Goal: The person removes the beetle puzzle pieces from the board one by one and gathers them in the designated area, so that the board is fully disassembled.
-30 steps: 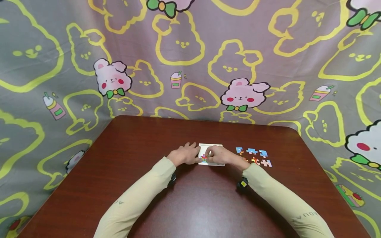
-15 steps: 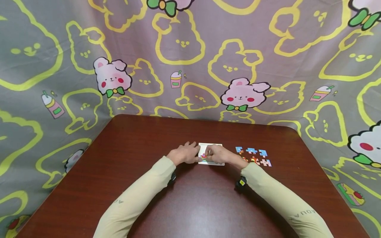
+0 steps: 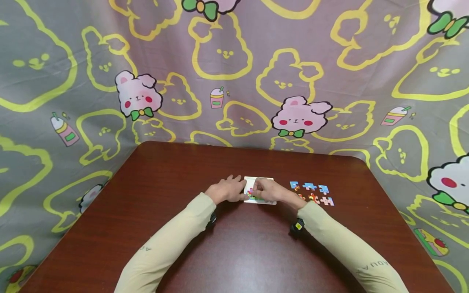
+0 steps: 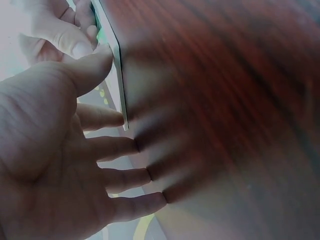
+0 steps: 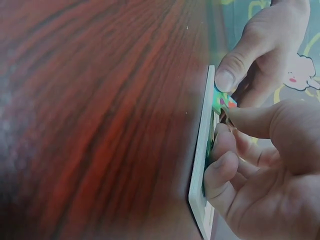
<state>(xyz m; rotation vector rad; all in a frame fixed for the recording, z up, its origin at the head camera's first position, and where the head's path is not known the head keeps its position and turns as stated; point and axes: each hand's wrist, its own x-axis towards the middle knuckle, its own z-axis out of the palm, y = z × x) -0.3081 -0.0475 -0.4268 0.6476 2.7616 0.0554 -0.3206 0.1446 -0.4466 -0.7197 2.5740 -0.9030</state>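
A white puzzle tray (image 3: 264, 178) lies at mid-table, with colourful puzzle pieces (image 3: 250, 196) along its near side. My left hand (image 3: 229, 190) rests flat by the tray's left edge. In the left wrist view its fingers (image 4: 120, 149) are straight, their tips on the tabletop, while the thumb reaches over the tray's rim (image 4: 119, 85). Over the tray, my right hand (image 3: 269, 190) pinches a small puzzle piece (image 5: 224, 117) between thumb and finger; in the right wrist view the piece is tilted, next to a green piece (image 5: 218, 101) near the left thumb.
Several loose puzzle pieces (image 3: 309, 186) lie in two rows right of the tray, the near row partly behind the right wrist. The brown table (image 3: 176, 171) ends at a hanging cloth (image 3: 234, 122) printed with cartoon rabbits.
The right hand's fingertips have shifted slightly within the tray, and more of the coloured picture shows beside them. The left hand stays where it was.
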